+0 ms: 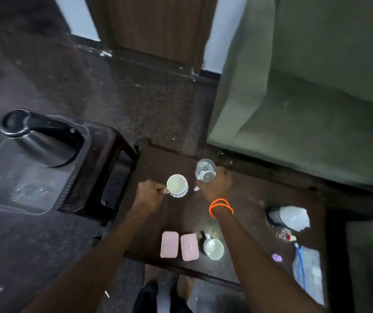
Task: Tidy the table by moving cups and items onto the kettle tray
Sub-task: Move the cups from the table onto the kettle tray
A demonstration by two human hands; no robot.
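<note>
**Both hands on cups at table's far end**

Left hand (150, 195) pinches the handle of the white cup (177, 185) standing on the table (248, 199). Right hand (217, 185) grips the glass (205, 170) just beside it. The tray (23, 188) with the kettle (38, 138) sits well apart, left of the table.

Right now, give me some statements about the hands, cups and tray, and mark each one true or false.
1. The left hand holds a white cup by its handle. True.
2. The right hand rests flat on the table. False: it grips a clear glass.
3. The kettle stands on the tray. True.
4. Both pink boxes lie on the tray. False: they lie on the table, beside a second white cup.
5. The right wrist wears an orange band. True.
</note>
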